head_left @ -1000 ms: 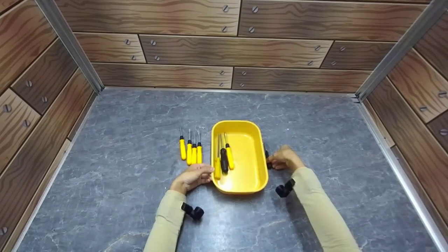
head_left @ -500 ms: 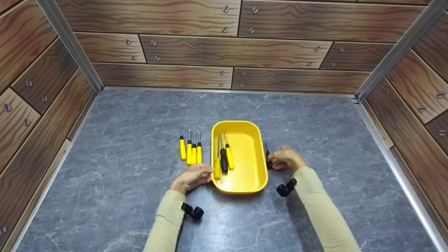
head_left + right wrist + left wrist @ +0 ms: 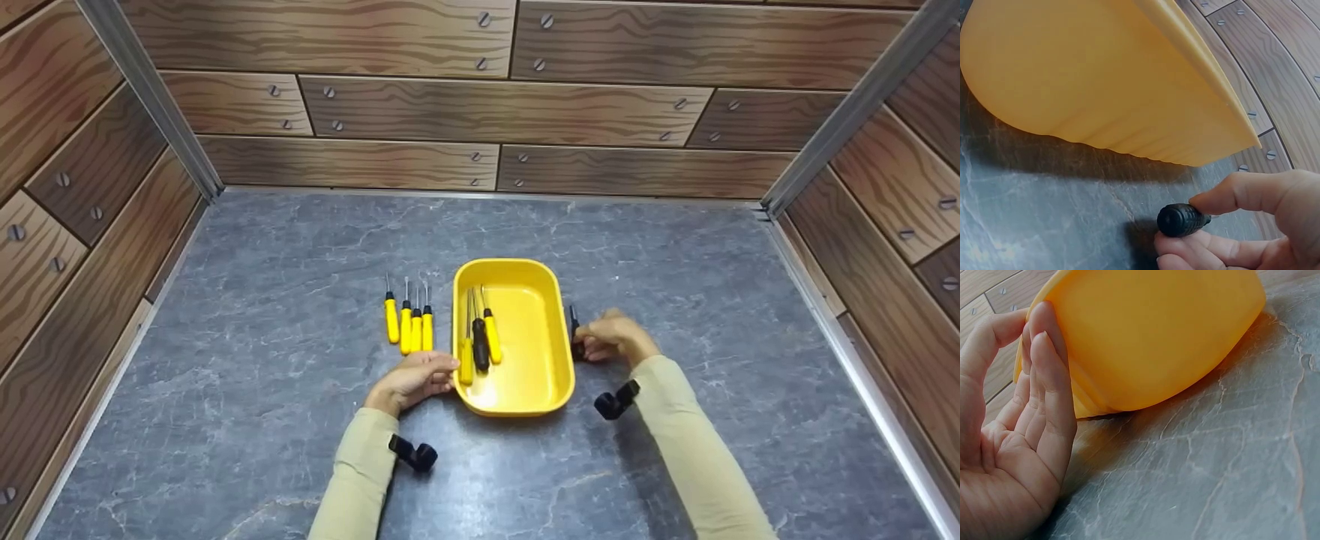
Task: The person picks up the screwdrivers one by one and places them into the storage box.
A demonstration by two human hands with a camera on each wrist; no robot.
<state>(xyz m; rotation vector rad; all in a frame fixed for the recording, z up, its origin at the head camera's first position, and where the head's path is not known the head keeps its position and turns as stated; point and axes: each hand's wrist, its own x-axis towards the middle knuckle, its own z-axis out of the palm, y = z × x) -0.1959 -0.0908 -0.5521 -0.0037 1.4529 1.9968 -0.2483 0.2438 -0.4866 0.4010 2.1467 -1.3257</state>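
Observation:
A yellow plastic tub (image 3: 529,337) stands on the grey marbled surface between my two hands. My left hand (image 3: 411,379) pinches its left rim near the front corner; the left wrist view shows the thumb and fingertips at the rim (image 3: 1022,363). Beside the tub's right wall, my right hand (image 3: 616,336) holds a black-handled screwdriver (image 3: 1179,219) between thumb and fingers. Its dark shaft (image 3: 574,315) points away from me. Three screwdrivers lie along the left side inside the tub: a yellow one (image 3: 466,362), a black one (image 3: 480,345) and a yellow-and-black one (image 3: 492,337).
Left of the tub, several yellow-handled screwdrivers (image 3: 416,330) lie side by side, tips pointing away. Wood-patterned panels (image 3: 495,109) wall the back and both sides, with metal posts (image 3: 157,105) at the corners. A black camera sits on each wrist.
The right hand and the black screwdriver have shifted slightly to the right, away from the tub's wall, so more of the shaft shows. The left hand and the tub look still.

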